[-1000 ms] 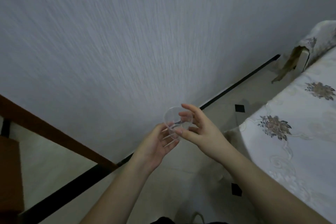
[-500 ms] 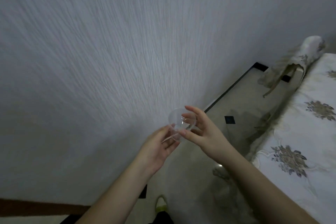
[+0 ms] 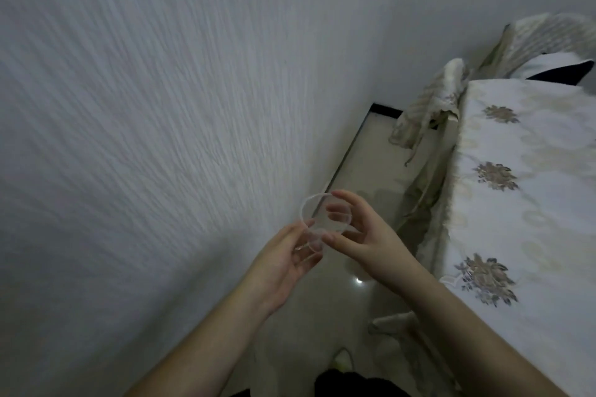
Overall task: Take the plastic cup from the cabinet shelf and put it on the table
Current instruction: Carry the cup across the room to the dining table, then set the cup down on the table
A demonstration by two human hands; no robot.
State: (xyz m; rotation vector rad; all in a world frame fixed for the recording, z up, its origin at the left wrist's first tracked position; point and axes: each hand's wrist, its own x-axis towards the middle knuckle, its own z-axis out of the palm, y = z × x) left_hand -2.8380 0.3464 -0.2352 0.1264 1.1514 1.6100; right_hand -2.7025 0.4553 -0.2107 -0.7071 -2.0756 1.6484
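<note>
I carry the clear plastic cup (image 3: 317,222) between both hands; left hand (image 3: 283,263) cradling its base, right hand (image 3: 364,235) fingers pinching the rim; cloth-covered surface (image 3: 529,203) waits right.

You face a pale grey wall (image 3: 161,106) with fine streaked texture filling most of your view. Below it runs a glossy beige tiled floor (image 3: 371,177), edged by a dark skirting strip (image 3: 385,110) at the far end. A small bright glint (image 3: 358,281) reflects off the floor. On your right, a white cloth (image 3: 532,235) with brown flower motifs (image 3: 495,176) hangs down over its near edge. Beyond it, a draped patterned fabric (image 3: 429,106) hangs over what looks like a chair back; a second covered shape (image 3: 548,39) sits farther back, with something dark (image 3: 564,74) beside it. Near the bottom, dark clothing (image 3: 354,385) and a pale shoe tip (image 3: 342,359) show.
</note>
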